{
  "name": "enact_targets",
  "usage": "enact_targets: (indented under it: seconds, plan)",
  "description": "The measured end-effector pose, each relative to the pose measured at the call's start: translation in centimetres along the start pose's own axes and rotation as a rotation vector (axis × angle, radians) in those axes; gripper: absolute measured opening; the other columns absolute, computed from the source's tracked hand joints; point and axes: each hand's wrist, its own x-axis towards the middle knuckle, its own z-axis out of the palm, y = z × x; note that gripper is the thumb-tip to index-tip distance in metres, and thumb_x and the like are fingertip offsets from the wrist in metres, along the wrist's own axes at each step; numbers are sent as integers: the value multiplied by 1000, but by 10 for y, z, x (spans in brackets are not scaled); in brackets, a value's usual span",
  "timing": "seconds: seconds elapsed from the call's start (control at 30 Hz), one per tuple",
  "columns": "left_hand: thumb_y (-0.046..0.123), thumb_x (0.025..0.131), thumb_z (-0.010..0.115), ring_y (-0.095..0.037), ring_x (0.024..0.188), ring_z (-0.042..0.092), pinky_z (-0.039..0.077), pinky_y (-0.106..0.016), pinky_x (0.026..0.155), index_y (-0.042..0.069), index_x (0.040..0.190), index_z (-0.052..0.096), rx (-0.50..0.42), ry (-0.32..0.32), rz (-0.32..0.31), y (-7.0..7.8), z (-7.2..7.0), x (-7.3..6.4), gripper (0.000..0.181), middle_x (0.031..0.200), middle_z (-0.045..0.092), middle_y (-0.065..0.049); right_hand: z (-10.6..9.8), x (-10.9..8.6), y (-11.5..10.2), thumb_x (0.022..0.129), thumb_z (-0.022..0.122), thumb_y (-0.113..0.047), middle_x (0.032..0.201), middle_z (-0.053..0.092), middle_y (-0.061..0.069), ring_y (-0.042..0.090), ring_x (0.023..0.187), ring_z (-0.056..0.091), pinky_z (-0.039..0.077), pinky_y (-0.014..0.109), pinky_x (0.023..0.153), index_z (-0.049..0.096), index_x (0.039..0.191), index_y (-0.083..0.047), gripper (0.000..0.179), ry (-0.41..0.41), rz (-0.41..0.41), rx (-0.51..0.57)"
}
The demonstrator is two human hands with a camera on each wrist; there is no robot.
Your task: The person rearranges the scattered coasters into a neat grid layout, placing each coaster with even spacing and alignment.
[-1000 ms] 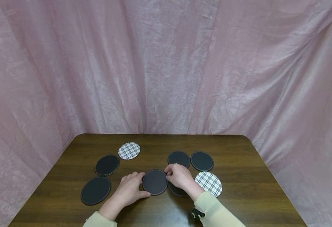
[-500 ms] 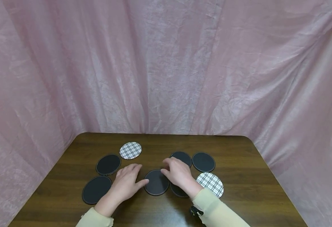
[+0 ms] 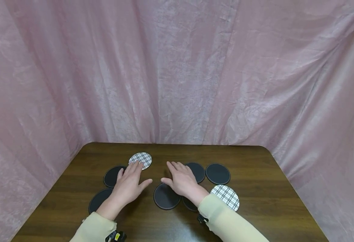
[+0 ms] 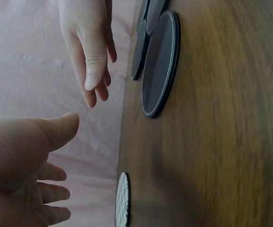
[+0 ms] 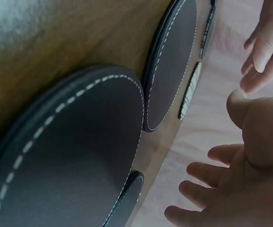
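Observation:
My left hand is raised over the table with fingers spread and holds nothing. In the head view it overlaps a plaid coaster, a black coaster and a lower-left black coaster. My right hand, also spread, hovers above the middle black coaster. White stitching runs round that coaster's rim. Partly hidden under the right wrist lies another black coaster, edge to edge with the middle one. The left wrist view shows both the left palm and right hand clear of the tabletop.
Right of the hands lie a back black coaster, a further black coaster and a second plaid coaster. All rest flat on the brown wooden table. A pink curtain hangs behind its far edge.
Both hands have let go of the middle black coaster and lifted away. The left hand moved left and forward over the left coasters; the right moved forward and slightly left, its fingers straightening.

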Motion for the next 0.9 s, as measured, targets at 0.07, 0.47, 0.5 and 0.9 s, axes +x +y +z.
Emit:
enact_targets:
  seconds: [0.07, 0.47, 0.5, 0.9]
  plan:
    - [47, 106, 74, -52, 160, 29, 20, -81, 121, -7, 162, 46, 9, 4, -1, -3, -1, 2, 82, 170, 38, -31, 1, 3, -1, 111, 62, -54, 166, 51, 18, 39, 157, 43, 35, 59, 125, 46, 167, -8, 74, -6, 3, -8]
    - [43, 108, 72, -56, 158, 32, 19, -84, 119, -8, 162, 45, 57, 27, -54, -30, -4, 24, 79, 169, 40, -32, 5, 25, -8, 114, 48, -61, 173, 44, 13, 36, 162, 35, 27, 59, 129, 41, 171, -12, 75, -15, -2, -52]
    - [43, 109, 71, -56, 158, 32, 18, -84, 119, -8, 162, 44, 58, 25, -62, -32, -3, 27, 78, 169, 40, -32, 5, 27, -8, 114, 49, -59, 172, 45, 13, 36, 161, 36, 28, 59, 128, 42, 170, -11, 74, -11, -5, -52]
    - [40, 112, 66, -55, 155, 37, 18, -83, 119, -8, 160, 47, 49, 11, -124, -57, 2, 53, 70, 164, 46, -32, 11, 58, -15, 114, 50, -59, 172, 45, 12, 33, 161, 37, 29, 55, 129, 40, 171, -13, 74, -58, 49, -89]
